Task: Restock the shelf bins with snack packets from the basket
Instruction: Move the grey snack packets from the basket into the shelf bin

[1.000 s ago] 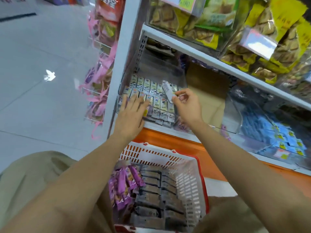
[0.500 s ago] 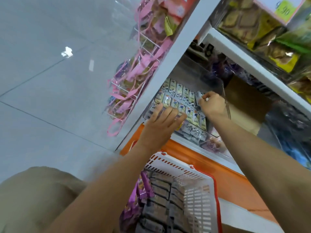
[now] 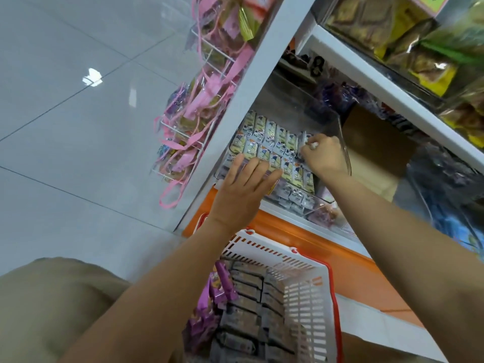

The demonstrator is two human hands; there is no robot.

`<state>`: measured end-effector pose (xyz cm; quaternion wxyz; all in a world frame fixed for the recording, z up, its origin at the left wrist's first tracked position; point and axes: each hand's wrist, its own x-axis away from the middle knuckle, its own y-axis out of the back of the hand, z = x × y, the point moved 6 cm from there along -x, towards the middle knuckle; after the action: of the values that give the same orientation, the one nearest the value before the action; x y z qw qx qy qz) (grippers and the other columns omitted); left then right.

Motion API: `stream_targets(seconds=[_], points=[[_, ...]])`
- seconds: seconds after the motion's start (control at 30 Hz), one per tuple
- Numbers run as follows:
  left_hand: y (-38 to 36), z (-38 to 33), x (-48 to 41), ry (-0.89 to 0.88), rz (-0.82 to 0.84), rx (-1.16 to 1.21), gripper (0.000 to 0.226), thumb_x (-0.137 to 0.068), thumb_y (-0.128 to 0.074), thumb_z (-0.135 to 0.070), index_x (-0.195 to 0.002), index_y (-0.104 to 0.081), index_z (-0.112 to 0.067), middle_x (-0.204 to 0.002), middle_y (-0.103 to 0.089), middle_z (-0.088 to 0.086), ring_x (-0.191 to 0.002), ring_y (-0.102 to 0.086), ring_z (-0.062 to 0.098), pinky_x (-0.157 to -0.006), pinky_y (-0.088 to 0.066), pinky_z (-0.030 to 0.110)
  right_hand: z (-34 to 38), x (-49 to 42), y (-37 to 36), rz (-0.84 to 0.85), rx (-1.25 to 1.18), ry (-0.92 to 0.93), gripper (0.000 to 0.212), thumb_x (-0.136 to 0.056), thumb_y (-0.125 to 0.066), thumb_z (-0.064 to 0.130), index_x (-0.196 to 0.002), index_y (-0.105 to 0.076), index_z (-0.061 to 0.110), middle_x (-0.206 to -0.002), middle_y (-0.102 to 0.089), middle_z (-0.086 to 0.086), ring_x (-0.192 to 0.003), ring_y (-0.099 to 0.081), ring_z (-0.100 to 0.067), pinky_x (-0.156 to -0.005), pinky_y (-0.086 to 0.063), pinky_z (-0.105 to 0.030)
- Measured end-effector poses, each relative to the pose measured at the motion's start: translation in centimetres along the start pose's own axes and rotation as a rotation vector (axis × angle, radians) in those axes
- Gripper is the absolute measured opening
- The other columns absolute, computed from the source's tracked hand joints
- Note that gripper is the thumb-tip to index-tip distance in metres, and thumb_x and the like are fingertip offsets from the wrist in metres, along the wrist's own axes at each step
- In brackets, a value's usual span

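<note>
Hands (image 3: 243, 189) on packets (image 3: 264, 142), by bin edge (image 3: 345, 150)

The one view comes from the wide-angle camera on my head. It looks forward and down, tilted so the shelf (image 3: 379, 82) slants up the right side. It sits close: my forearms fill the lower frame. My left hand (image 3: 243, 189), flat, and my right hand (image 3: 324, 155), pinching a snack packet (image 3: 303, 142), land mid-frame at the bin (image 3: 296, 106). The basket (image 3: 275, 254) is just below and the floor (image 3: 65, 153) is to the left.
</note>
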<state>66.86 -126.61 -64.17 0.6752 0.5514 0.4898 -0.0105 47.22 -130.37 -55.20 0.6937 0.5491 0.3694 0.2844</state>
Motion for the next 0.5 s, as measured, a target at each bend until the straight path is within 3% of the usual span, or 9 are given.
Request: stream_targets(seconds=[0.07, 0.17, 0.2, 0.27, 0.37, 0.5], points=[[0.4, -0.2, -0.1, 0.016, -0.001, 0.007, 0.061, -0.079, -0.040, -0.006, -0.140, -0.039, -0.017, -0.133, -0.053, 0.011, -0.129, -0.039, 0.032, -0.119, -0.008, 0.050, 0.5, 1.6, 0.9, -0.064, -0.105, 0.062, 0.031, -0.091, -0.058, 0.026, -0.121, -0.064, 0.017, -0.123, -0.055, -0.016, -0.094, -0.062, -0.030, -0.084, -0.046, -0.031], [0.6, -0.6, -0.1, 0.052, 0.056, 0.014, 0.070, -0.073, -0.055, -0.006, -0.140, -0.038, -0.017, -0.138, -0.049, 0.012, -0.136, -0.035, 0.033, -0.120, -0.008, 0.051, 0.7, 4.5, 1.8, -0.133, -0.236, 0.163, 0.027, -0.090, -0.059, 0.021, -0.116, -0.064, 0.019, -0.094, -0.061, -0.005, -0.082, -0.053, -0.012, -0.086, -0.045, -0.029], [0.6, -0.7, 0.0, 0.072, 0.085, 0.019, 0.075, -0.071, -0.061, -0.007, -0.141, -0.037, -0.017, -0.142, -0.046, 0.012, -0.139, -0.032, 0.033, -0.121, -0.005, 0.051, 0.6, 5.4, 2.0, -0.135, -0.290, 0.197, 0.025, -0.090, -0.060, 0.019, -0.114, -0.065, 0.019, -0.089, -0.060, -0.003, -0.075, -0.050, -0.006, -0.084, -0.045, -0.021], [0.9, -1.1, 0.1, 0.111, 0.105, 0.045, 0.081, -0.072, -0.063, -0.008, -0.146, -0.033, -0.017, -0.151, -0.037, 0.013, -0.146, -0.022, 0.033, -0.122, -0.001, 0.051, 0.3, 7.5, 2.4, -0.116, -0.433, 0.250, 0.021, -0.090, -0.060, 0.014, -0.110, -0.066, 0.018, -0.088, -0.057, -0.003, -0.066, -0.047, -0.001, -0.070, -0.040, -0.009], [1.3, -1.9, 0.9, 0.117, 0.087, 0.055, 0.084, -0.076, -0.059, -0.008, -0.153, -0.027, -0.015, -0.158, -0.023, 0.016, -0.149, -0.012, 0.034, -0.121, -0.005, 0.053, -1.0, 10.8, 2.6, -0.100, -0.567, 0.295, 0.017, -0.093, -0.059, 0.012, -0.107, -0.068, 0.017, -0.090, -0.057, 0.002, -0.067, -0.049, 0.000, -0.065, -0.039, -0.010], [0.9, -5.0, 3.0, 0.002, 0.050, 0.062, 0.071, -0.071, -0.066, -0.009, -0.139, -0.045, -0.013, -0.138, -0.040, 0.016, -0.132, -0.032, 0.034, -0.113, -0.020, 0.048, -4.2, 15.1, 1.1, -0.059, -0.659, 0.322, 0.013, -0.094, -0.059, 0.011, -0.101, -0.068, 0.016, -0.081, -0.055, 0.010, -0.067, -0.051, -0.002, -0.060, -0.042, -0.016]])
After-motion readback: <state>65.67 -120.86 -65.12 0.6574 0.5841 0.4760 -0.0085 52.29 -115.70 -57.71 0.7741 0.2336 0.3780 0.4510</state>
